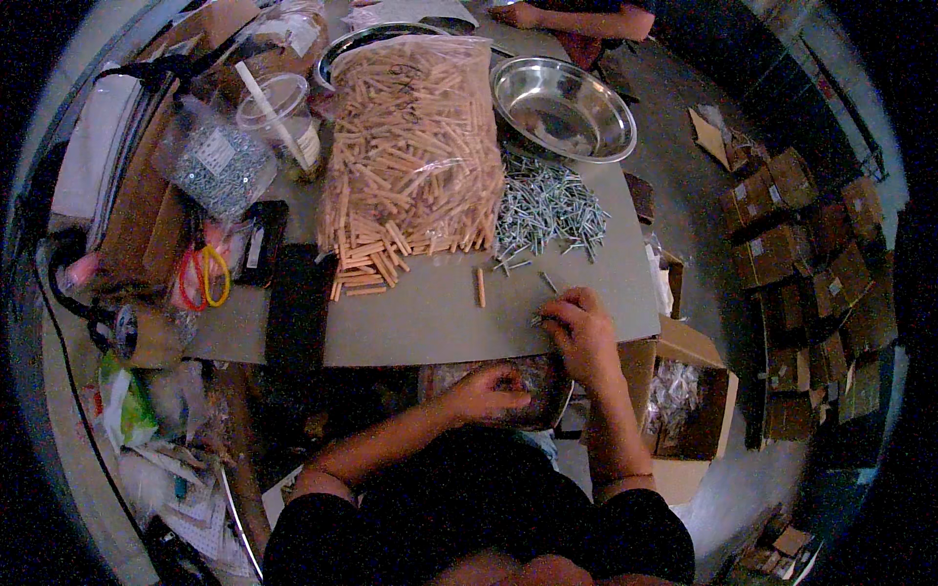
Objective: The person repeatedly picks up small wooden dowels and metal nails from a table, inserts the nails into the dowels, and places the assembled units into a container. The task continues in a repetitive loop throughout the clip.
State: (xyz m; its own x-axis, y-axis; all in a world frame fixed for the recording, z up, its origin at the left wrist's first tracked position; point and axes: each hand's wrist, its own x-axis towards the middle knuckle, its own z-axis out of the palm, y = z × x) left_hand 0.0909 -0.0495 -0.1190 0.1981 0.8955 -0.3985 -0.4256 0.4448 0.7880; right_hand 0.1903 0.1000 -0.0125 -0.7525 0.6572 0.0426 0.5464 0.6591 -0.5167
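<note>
My right hand [581,332] is at the table's front edge, thumb and fingers pinched on a screw that shows only as a small metal glint. Just beyond its fingertips lies another screw [549,282]. Lower and to the left, my left hand [484,393] is curled closed in front of the table edge; whatever it holds, if anything, is hidden. A single wooden dowel [481,288] lies apart on the table [410,327]. Behind it, a large clear bag of wooden dowels [415,146] spills some out at its front left. A heap of loose screws [552,210] sits right of the bag.
A steel bowl [564,107] stands behind the screws. On the left are a bag of small metal parts [217,161], a plastic cup [274,103] and scissors [203,278] with loop handles. An open carton [689,391] stands at right, near stacked boxes [777,244]. Another person's arm [586,20] shows at the far side.
</note>
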